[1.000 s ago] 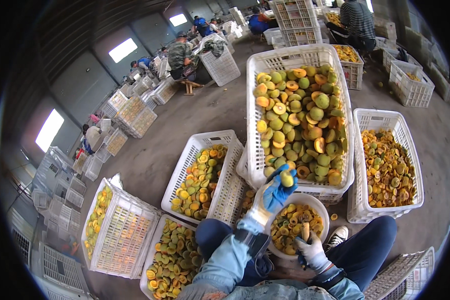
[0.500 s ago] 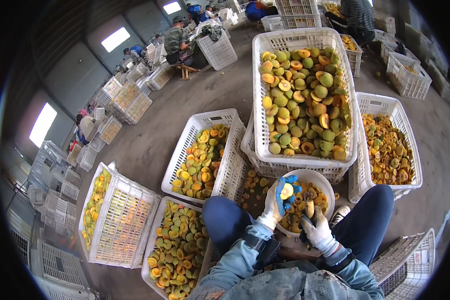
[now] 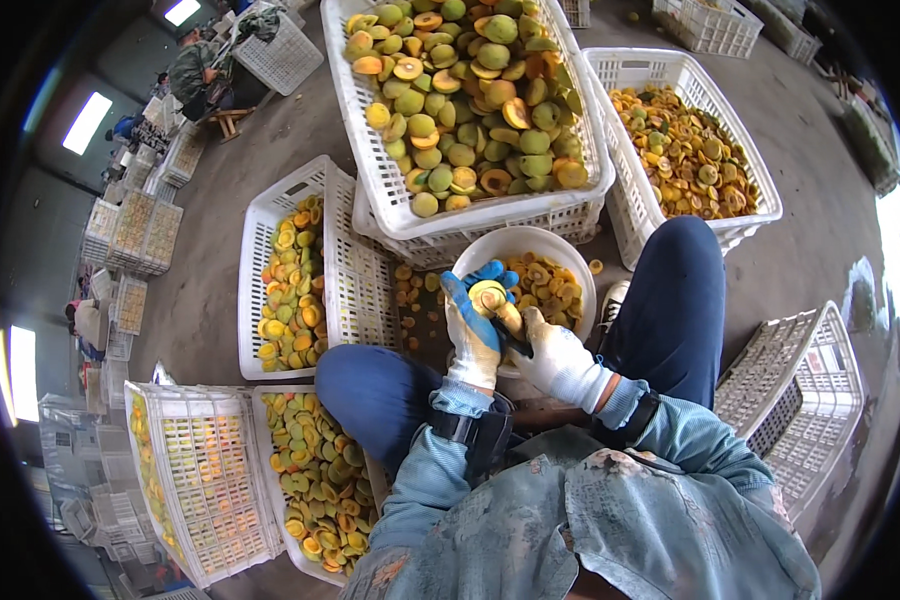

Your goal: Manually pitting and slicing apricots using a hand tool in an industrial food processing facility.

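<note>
pinches a cut fruit [image 3: 487, 297] in the left hand [image 3: 472, 330] at mid-frame, over the white bucket [image 3: 527, 238]; grips a tool [image 3: 510, 319] in the right hand [image 3: 558, 356], with its tip hard to see. could slip and jab the left hand if pushed hard into slick flesh.
</note>
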A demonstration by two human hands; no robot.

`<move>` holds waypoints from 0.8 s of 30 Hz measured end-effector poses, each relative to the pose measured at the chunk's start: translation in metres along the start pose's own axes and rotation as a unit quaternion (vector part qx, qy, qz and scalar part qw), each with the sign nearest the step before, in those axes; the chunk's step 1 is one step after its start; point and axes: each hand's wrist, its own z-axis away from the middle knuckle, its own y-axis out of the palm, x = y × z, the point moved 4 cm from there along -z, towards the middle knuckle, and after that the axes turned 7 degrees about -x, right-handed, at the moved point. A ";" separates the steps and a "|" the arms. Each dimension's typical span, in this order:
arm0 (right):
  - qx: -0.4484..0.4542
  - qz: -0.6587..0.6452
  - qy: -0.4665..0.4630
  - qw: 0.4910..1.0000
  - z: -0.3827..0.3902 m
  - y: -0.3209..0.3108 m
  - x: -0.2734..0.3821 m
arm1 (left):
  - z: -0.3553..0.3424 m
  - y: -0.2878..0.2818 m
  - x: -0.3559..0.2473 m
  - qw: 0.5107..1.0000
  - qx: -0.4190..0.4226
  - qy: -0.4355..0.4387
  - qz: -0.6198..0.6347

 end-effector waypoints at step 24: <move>0.350 -0.555 0.280 0.700 0.002 -0.010 -0.006 | -0.004 0.002 0.008 0.989 0.144 0.012 0.024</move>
